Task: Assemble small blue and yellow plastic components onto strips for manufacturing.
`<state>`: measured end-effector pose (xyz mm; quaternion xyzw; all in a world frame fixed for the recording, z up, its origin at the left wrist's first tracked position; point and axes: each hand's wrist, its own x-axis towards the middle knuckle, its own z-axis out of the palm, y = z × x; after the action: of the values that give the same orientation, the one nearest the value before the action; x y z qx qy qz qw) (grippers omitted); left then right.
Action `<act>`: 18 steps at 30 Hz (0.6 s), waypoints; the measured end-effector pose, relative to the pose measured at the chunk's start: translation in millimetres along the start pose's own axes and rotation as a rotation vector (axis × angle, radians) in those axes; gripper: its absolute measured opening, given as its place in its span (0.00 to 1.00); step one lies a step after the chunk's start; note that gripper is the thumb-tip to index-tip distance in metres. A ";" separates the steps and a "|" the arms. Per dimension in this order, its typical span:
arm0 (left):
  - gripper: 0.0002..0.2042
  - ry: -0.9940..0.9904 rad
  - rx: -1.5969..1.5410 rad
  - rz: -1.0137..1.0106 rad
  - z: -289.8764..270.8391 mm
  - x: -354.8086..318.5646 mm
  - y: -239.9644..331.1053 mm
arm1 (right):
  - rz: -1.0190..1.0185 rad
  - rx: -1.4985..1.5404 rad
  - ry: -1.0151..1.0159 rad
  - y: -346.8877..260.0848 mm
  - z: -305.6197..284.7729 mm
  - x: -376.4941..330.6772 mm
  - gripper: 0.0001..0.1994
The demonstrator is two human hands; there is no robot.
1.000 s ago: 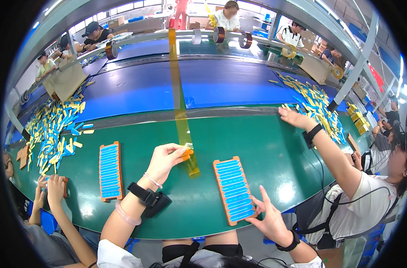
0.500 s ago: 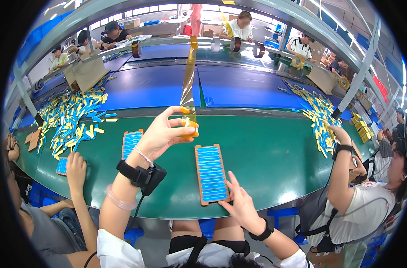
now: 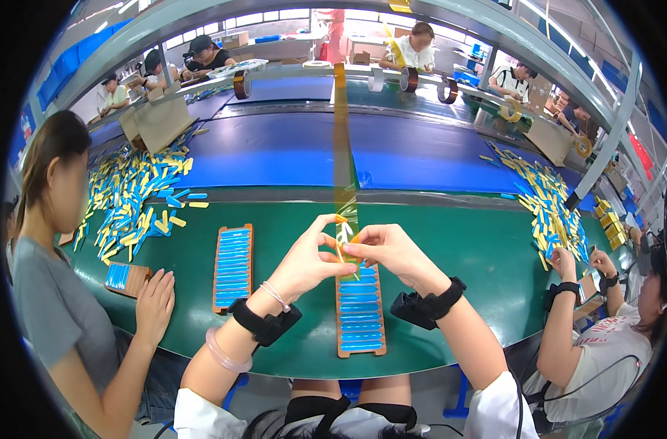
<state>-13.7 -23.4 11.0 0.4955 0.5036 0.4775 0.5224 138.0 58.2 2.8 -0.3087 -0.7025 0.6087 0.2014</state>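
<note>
A translucent amber tape (image 3: 343, 146) runs down from the overhead bar to my hands above the bench. My left hand (image 3: 311, 252), with orange finger covers, is closed on its lower end, and a small white piece (image 3: 344, 233) shows between the fingers; its kind is unclear. My right hand (image 3: 395, 252) pinches the same tape end from the other side, also with a covered fingertip. Under my hands lies a brown notched tray (image 3: 341, 344) with a row of blue strips; its far end is partly hidden. Left of it sits a similar filled tray (image 3: 218, 282).
Loose blue and yellow strips form a heap (image 3: 139, 197) at the left and another (image 3: 549, 205) at the right. Tape rolls (image 3: 409, 80) hang on the bar ahead. A person (image 3: 59, 219) sits close at my left, another (image 3: 604, 322) at my right, both working at the green bench (image 3: 289, 351).
My right hand has left the near tray's side and risen to the tape beside my left hand. The view has shifted, and the person at the left shows more fully.
</note>
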 end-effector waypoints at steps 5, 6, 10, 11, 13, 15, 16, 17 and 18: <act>0.46 0.068 -0.107 -0.077 9.4 -10.5 -10.9 | -0.050 0.068 0.059 4.2 2.5 -18.7 0.10; 0.45 0.017 -0.195 -0.116 11.0 -10.8 -13.5 | -0.044 0.071 0.062 6.4 2.6 -21.8 0.10; 0.43 0.068 -0.155 -0.136 28.1 -30.2 -19.8 | -0.062 0.151 0.061 18.8 7.9 -44.4 0.07; 0.43 0.007 -0.199 -0.119 34.0 -42.1 -25.5 | -0.063 0.132 0.036 22.9 11.3 -55.8 0.06; 0.42 -0.043 -0.270 -0.131 51.5 -76.4 -32.2 | 0.046 0.287 -0.036 24.6 28.1 -93.9 0.05; 0.39 -0.064 -0.321 -0.199 76.0 -106.3 -41.3 | 0.095 0.384 -0.009 38.3 37.0 -129.1 0.04; 0.38 -0.071 -0.337 -0.240 82.8 -117.8 -49.7 | 0.147 0.405 -0.019 43.2 41.6 -140.0 0.04; 0.35 -0.043 -0.307 -0.204 88.5 -124.2 -62.5 | 0.138 0.393 0.004 45.3 45.0 -145.0 0.04; 0.34 -0.002 -0.366 -0.210 92.3 -128.1 -65.4 | 0.137 0.383 0.032 49.6 46.6 -148.9 0.04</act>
<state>73.9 -158.1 -47.4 0.3378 0.4569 0.5034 0.6510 225.0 -73.5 -40.3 -0.3216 -0.5481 0.7385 0.2254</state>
